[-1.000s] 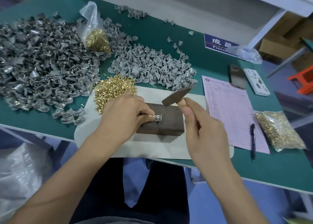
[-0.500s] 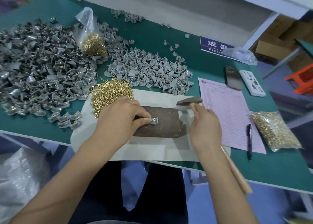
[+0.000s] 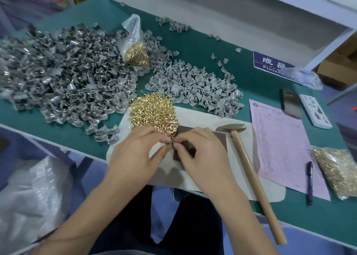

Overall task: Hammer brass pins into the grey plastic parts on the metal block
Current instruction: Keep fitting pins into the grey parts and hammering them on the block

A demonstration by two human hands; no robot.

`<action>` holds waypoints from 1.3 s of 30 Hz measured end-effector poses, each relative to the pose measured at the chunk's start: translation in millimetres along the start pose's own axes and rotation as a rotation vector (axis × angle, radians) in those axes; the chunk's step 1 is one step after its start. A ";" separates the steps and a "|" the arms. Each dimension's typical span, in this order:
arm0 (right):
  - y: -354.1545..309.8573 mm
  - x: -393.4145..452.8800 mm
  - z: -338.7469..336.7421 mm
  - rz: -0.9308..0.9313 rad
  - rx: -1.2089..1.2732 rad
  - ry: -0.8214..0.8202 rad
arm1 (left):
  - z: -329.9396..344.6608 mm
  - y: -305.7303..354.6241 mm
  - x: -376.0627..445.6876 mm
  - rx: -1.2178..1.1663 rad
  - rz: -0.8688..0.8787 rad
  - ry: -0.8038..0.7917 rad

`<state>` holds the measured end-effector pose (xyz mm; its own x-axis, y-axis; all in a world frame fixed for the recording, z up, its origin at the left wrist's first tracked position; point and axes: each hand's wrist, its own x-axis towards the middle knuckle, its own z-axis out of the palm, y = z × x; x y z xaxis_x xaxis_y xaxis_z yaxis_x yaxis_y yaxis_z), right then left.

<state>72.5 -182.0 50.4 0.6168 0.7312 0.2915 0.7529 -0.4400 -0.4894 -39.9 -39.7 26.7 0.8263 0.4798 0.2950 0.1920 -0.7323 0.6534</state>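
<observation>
My left hand (image 3: 139,154) and my right hand (image 3: 197,158) meet fingertip to fingertip over the near left corner of the dark metal block (image 3: 220,139), which my right hand mostly hides. My left fingers pinch a small grey plastic part, almost wholly hidden. My right thumb and forefinger pinch a brass pin (image 3: 172,143) against it. The hammer (image 3: 251,177) lies on the table to the right of the block, head (image 3: 230,128) away from me, with no hand on it. A loose heap of brass pins (image 3: 154,113) sits just beyond my hands.
A white mat (image 3: 195,117) underlies the block. Grey parts (image 3: 195,88) are heaped behind it and a bigger pile (image 3: 63,77) spreads left. Bags of pins stand at the back (image 3: 137,52) and right (image 3: 336,169). A pink form (image 3: 280,142), pen (image 3: 310,183), phone (image 3: 291,103) and power strip (image 3: 314,111) lie right.
My right hand has laid the hammer down beside the block and moved left to join my left hand. Both hands now pinch small pieces together at the block's near left corner.
</observation>
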 end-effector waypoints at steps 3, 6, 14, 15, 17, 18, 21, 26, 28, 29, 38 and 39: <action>-22.2 10.4 18.3 -0.077 0.040 -0.049 | -15.1 -17.2 -17.5 -0.022 -0.090 0.074; -40.2 21.0 40.8 -0.101 0.055 -0.118 | -28.6 -36.0 -34.0 -0.026 -0.164 0.107; -76.8 38.0 91.1 -0.096 0.100 -0.203 | -54.8 -76.8 -53.8 0.057 -0.315 0.135; -78.1 41.7 93.8 -0.071 0.099 -0.184 | -57.3 -79.9 -53.1 0.071 -0.330 0.145; -78.4 52.8 96.5 -0.002 0.062 -0.124 | -60.9 -85.3 -49.9 0.103 -0.331 0.158; -78.1 59.3 97.1 0.037 0.022 -0.094 | -62.1 -87.0 -47.5 0.125 -0.314 0.163; -75.9 77.0 98.4 0.137 -0.088 -0.044 | -61.4 -88.5 -35.8 0.233 -0.200 0.180; -72.7 86.3 97.3 0.153 -0.131 -0.107 | -49.9 -91.5 -9.2 0.357 -0.132 0.103; -70.7 81.6 94.8 0.127 -0.122 -0.146 | -48.1 -96.7 -5.6 0.380 -0.110 0.136; -69.6 78.3 93.6 0.120 -0.112 -0.160 | -48.1 -100.3 -5.4 0.385 -0.095 0.163; -73.3 76.5 97.9 0.086 0.085 -0.234 | -49.7 -118.2 -1.0 0.374 -0.126 0.255; -72.7 78.7 99.1 0.096 0.077 -0.183 | -49.7 -117.5 -0.6 0.370 -0.128 0.260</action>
<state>43.6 -40.8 27.4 0.6275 0.7734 0.0899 0.6687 -0.4761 -0.5712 -89.2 70.1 -15.6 0.6323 0.6483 0.4241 0.4990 -0.7596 0.4173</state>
